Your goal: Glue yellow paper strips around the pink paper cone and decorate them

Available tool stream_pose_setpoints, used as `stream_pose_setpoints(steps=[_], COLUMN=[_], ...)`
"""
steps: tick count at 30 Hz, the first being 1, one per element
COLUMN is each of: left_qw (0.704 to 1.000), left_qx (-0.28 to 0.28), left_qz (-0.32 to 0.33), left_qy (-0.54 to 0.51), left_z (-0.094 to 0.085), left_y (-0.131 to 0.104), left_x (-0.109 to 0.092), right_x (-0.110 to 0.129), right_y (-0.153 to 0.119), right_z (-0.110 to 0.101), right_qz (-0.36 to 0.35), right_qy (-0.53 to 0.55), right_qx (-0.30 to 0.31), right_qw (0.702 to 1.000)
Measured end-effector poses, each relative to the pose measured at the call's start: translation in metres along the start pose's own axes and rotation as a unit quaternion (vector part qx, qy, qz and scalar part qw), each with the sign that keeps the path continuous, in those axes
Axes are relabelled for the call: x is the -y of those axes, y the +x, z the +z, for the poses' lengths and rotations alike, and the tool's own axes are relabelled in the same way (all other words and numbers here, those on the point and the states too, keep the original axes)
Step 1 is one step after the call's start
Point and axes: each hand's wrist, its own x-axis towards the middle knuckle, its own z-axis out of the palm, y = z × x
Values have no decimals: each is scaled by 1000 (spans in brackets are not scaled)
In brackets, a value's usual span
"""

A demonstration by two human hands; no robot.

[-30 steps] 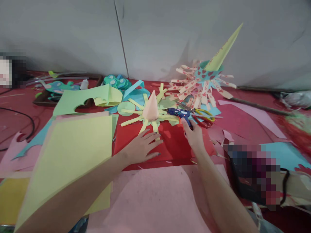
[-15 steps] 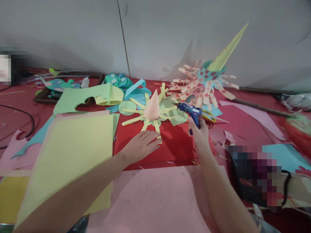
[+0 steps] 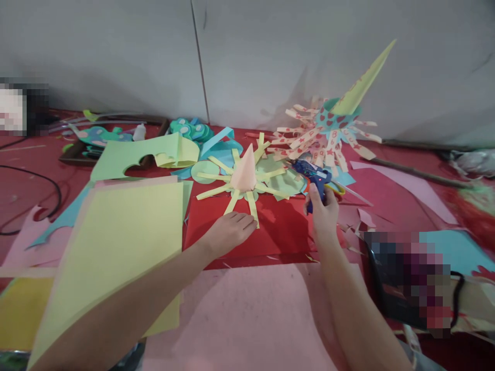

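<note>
A pale pink paper cone (image 3: 243,172) stands upright on a green scalloped base, with yellow paper strips radiating around it. At the front of this piece, my left hand (image 3: 232,232) has its fingers drawn together at the end of one yellow paper strip (image 3: 252,204); the thumb is hidden beneath. My right hand (image 3: 325,208) is wrapped round the handle of a blue hot glue gun (image 3: 317,178). Its nozzle points left, close to the strips on the right side of the cone. Red card (image 3: 284,226) lies under and in front of the cone piece.
Yellow paper sheets (image 3: 127,247) are stacked at left. A decorated paper piece with a tall yellow cone (image 3: 363,80) stands by the wall at back right. Behind the glue gun lie yellow-handled scissors (image 3: 339,189). A brown tray (image 3: 73,154) sits at back left.
My left hand's fingers have closed together at the strip's end. My right hand has drawn the glue gun slightly right, away from the cone.
</note>
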Motion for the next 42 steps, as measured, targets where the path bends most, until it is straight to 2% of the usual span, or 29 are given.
stream_pose_setpoints(steps=[4, 8, 12, 17, 25, 29, 42], left_qw=[1000, 999, 999, 998, 984, 978, 968], left_qx=[0, 24, 14, -16, -127, -170, -218], left_qz=[-26, -9, 2, 12, -60, -83, -102], left_qy=[-1, 25, 50, 60, 108, 92, 73], left_z=[1, -2, -5, -7, -8, -8, -18], left_y=[2, 3, 1, 0, -4, -4, 3], left_x=[-2, -7, -11, -10, -3, -2, -3], right_x=[0, 1, 0, -2, -3, -3, 1], right_y=[-1, -2, -3, -2, -1, -1, -2], right_z=[1, 3, 3, 1, 1, 1, 0], right_qz=[1, -6, -10, -3, -13, -6, -10], right_qy=[10, 3, -3, -4, 4, 2, 34], right_qx=[7, 7, 10, 13, 10, 3, 10], right_qw=[1000, 1000, 1000, 1000, 1000, 1000, 999])
